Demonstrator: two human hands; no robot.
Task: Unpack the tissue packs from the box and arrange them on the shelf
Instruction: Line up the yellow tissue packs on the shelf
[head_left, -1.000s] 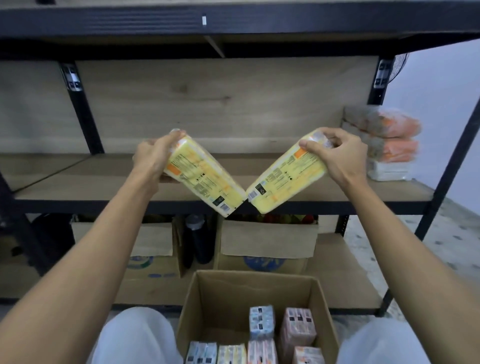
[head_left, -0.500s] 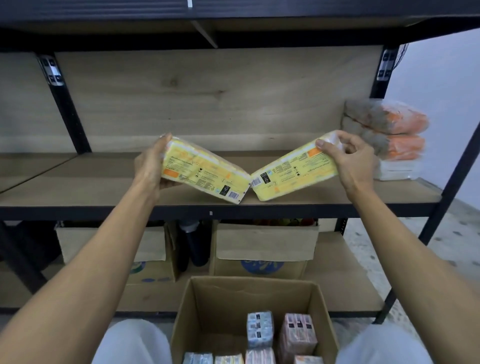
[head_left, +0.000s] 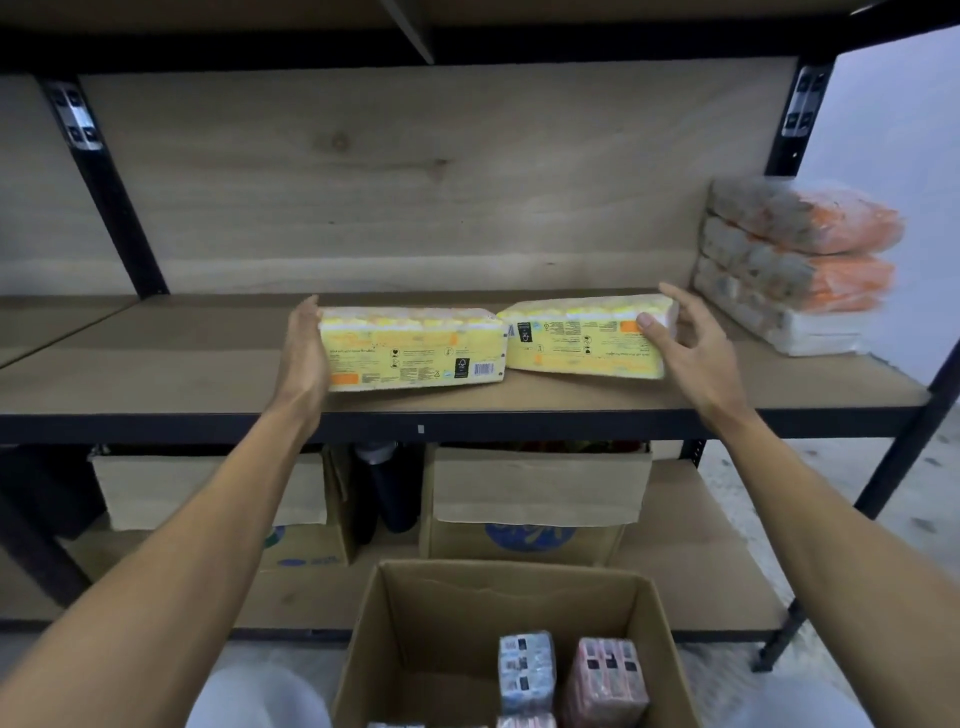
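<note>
Two yellow tissue packs lie end to end on the wooden shelf (head_left: 156, 374). My left hand (head_left: 304, 353) presses flat against the left end of the left yellow pack (head_left: 410, 348), fingers straight. The right yellow pack (head_left: 576, 338) sits slightly angled; my right hand (head_left: 691, 338) is at its right end, thumb touching the front face and fingers spread straight behind it. Below, an open cardboard box (head_left: 441, 623) holds several small packs, among them a blue pack (head_left: 527, 670) and a pink pack (head_left: 605, 680).
A stack of orange and white packs (head_left: 800, 260) fills the shelf's right end. On the lower shelf stand two cardboard boxes (head_left: 208, 488) (head_left: 540, 483) with a dark bottle (head_left: 387, 488) between them. Black metal uprights frame the shelf; another board hangs overhead.
Both yellow packs came down from mid-air onto the shelf and now lie level. My hands' grips loosened: the left is flat against its pack, the right's fingers are spread.
</note>
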